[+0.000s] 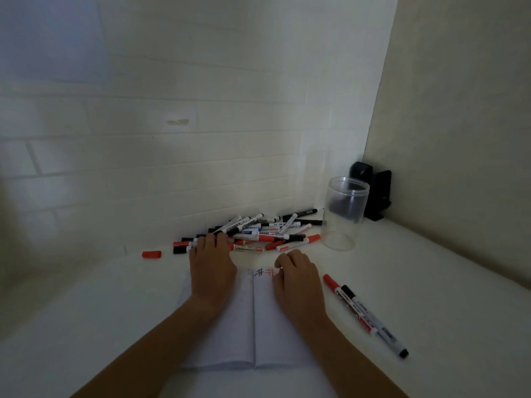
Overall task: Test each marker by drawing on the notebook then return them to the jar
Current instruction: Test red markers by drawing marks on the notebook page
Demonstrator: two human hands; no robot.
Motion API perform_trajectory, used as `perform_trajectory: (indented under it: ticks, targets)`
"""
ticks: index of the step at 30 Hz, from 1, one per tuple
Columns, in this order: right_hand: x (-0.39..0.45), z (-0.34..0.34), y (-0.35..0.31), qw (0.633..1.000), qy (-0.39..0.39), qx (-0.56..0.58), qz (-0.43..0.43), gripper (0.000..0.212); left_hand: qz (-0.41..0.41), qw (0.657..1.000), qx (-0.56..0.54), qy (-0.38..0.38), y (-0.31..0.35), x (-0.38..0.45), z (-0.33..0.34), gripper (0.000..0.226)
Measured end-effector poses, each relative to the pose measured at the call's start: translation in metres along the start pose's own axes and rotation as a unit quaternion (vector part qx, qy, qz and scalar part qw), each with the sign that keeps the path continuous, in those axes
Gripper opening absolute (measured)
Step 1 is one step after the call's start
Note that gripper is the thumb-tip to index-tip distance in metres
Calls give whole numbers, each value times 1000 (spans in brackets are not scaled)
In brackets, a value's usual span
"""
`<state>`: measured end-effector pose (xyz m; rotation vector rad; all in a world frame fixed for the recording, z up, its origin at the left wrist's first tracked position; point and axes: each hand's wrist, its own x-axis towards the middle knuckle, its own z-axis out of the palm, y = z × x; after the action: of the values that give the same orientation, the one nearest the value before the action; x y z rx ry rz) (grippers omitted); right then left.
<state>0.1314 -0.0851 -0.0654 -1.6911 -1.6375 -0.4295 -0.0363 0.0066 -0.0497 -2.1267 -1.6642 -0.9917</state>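
An open white notebook [241, 340] lies in front of me, with a black and a red hash mark near its top edge. My left hand [211, 265] reaches past the notebook, and its fingertips rest on the near left edge of a pile of several red and black markers [267, 229]. My right hand [297, 281] rests on the right page with loosely curled fingers and holds nothing. An empty clear jar [344, 214] stands upright to the right of the pile. Right of the notebook lie a red marker [349, 304] and a black marker [379, 326].
A loose red cap [151, 254] lies left of the pile. A black object [373, 193] stands in the corner behind the jar. White tiled wall runs along the back and a beige wall closes the right side of the white tabletop.
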Motion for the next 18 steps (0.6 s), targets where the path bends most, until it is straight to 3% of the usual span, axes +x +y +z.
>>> perform_trajectory:
  ticks: [3, 5, 9, 12, 15, 18]
  targets:
    - [1, -8, -5, 999, 39, -13, -5, 27, 14, 998, -51, 28, -3, -5, -9, 10]
    - [1, -14, -9, 998, 62, -3, -33, 36, 57, 986, -154, 34, -2, -12, -16, 16]
    - [0, -17, -16, 991, 42, -12, -128, 34, 116, 928, -341, -99, 5, -30, -22, 36]
    - [-6, -13, -16, 984, 15, -44, -170, 17, 122, 916, -362, -125, 6, -35, -19, 32]
    - [-15, -11, -11, 983, -9, -65, -173, 15, 135, 909, -364, -153, 2, -39, -14, 24]
    - [-18, -9, -9, 987, -15, -36, -155, 21, 127, 907, -367, -161, 0, -43, -11, 31]
